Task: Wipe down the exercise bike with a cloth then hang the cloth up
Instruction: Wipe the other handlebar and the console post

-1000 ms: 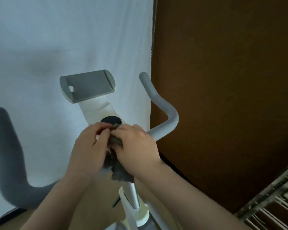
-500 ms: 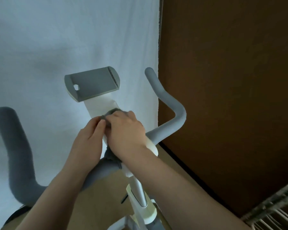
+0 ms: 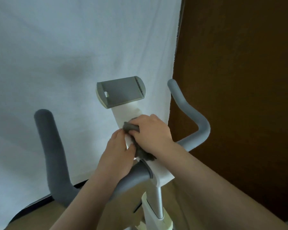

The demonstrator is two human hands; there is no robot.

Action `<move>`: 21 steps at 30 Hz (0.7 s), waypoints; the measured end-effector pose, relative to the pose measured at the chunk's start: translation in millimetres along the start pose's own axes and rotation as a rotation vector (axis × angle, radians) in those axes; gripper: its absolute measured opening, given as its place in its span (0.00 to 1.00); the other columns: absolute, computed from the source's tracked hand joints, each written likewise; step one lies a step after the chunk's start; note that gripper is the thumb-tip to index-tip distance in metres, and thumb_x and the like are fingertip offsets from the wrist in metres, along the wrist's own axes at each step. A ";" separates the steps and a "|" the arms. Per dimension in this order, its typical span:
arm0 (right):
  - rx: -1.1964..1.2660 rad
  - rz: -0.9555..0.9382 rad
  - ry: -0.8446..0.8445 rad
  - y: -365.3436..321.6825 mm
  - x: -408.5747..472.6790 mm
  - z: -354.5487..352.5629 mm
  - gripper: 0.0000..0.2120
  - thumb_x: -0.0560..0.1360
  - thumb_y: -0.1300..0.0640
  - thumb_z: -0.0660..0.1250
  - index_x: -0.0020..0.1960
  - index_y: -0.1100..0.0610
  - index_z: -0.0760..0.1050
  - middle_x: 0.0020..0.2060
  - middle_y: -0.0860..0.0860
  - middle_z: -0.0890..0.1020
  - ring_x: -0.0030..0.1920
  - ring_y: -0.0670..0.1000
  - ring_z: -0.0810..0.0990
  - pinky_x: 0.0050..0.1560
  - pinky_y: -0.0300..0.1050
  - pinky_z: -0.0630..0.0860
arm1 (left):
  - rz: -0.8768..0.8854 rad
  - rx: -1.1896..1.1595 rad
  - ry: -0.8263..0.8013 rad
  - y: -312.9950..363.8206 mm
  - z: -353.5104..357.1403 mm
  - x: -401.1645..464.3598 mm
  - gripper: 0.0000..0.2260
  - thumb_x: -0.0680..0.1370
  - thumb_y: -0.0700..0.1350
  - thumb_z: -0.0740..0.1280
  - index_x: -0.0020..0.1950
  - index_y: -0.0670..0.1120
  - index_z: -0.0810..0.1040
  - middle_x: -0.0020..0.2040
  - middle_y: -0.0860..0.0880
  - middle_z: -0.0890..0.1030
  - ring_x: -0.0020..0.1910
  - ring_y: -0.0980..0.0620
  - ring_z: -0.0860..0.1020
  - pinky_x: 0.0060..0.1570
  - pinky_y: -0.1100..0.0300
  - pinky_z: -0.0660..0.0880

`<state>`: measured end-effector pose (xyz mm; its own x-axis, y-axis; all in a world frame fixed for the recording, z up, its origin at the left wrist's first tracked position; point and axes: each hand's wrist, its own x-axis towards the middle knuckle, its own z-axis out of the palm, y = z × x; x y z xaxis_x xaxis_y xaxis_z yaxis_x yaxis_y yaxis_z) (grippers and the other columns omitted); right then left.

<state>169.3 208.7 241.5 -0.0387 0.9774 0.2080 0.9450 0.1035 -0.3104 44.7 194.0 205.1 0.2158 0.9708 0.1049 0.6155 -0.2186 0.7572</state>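
cloth (image 3: 134,130) looks like a soft, fuzzy grey rag, so it can be expected to be light and floppy, bunching up easily and not likely to slip on the smooth plastic. it's probably best held as a wad in the palm, which is pretty much how it's held now: it's gripped by the right hand (image 3: 150,132), fingers curled over the top of the bundle, with a loose tail of it hanging out below the heel of that hand. the wad is pressed against the white neck of the exercise bike (image 3: 128,113), just below the grey tablet holder (image 3: 121,91) and above where the handlebars (image 3: 133,178) join the post. the left hand (image 3: 117,154) is set right beside it on the left, fingertips touching the white plastic and just meeting the edge of the cloth; whether anything is actually pinched there can't be told, the fingers look fairly flat. so both hands are close together at the centre of the bike, right one clamped on the rag, left one resting. wiping seems to be mid-way at best, since the grey grips are well apart from the cloth. behind it all a white sheet (image 3: 65,55) is hung, with a brown wall (image 3: 239,80) to the right.
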 end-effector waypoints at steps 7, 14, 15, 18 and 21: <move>-0.085 0.109 0.041 -9.1 35.8 6.2 0.11 0.78 0.53 0.61 0.58 0.47 0.78 0.53 0.48 0.78 0.56 0.51 0.74 0.48 0.44 0.74 | -0.065 -0.144 -0.043 -2.0 -0.7 1.1 0.14 0.80 0.43 0.59 0.66 0.51 0.67 0.62 0.58 0.67 0.54 0.61 0.67 0.53 0.63 0.62; 0.040 0.179 -0.003 3.7 46.4 10.2 0.15 0.77 0.51 0.63 0.63 0.45 0.75 0.56 0.50 0.79 0.54 0.52 0.76 0.49 0.45 0.75 | -0.028 -0.094 -0.020 2.4 -4.3 -3.2 0.12 0.81 0.44 0.58 0.64 0.51 0.68 0.58 0.61 0.65 0.57 0.59 0.68 0.52 0.63 0.63; 0.020 0.137 -0.022 3.6 43.0 9.1 0.14 0.78 0.51 0.62 0.63 0.45 0.75 0.56 0.50 0.78 0.55 0.52 0.75 0.50 0.45 0.74 | -0.020 -0.095 -0.007 2.9 -5.0 -4.5 0.13 0.81 0.44 0.58 0.66 0.52 0.67 0.58 0.62 0.65 0.56 0.61 0.67 0.53 0.63 0.62; 0.015 0.044 -0.034 5.3 16.0 1.9 0.12 0.79 0.50 0.60 0.60 0.43 0.77 0.52 0.49 0.80 0.51 0.50 0.76 0.46 0.42 0.73 | 0.057 -0.070 0.054 5.0 -6.7 -8.3 0.14 0.80 0.43 0.59 0.66 0.54 0.68 0.59 0.61 0.69 0.51 0.59 0.70 0.48 0.68 0.64; 0.034 0.062 0.145 9.4 -28.9 1.7 0.10 0.78 0.52 0.63 0.57 0.44 0.79 0.50 0.44 0.81 0.47 0.45 0.75 0.41 0.33 0.69 | 0.179 0.002 0.099 5.8 -6.9 -12.3 0.07 0.80 0.44 0.60 0.55 0.52 0.75 0.56 0.58 0.75 0.49 0.58 0.72 0.44 0.75 0.66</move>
<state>178.8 181.8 231.0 0.0688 0.9453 0.3190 0.9323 0.0528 -0.3577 40.4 181.5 212.7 0.2460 0.9213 0.3010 0.5753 -0.3888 0.7197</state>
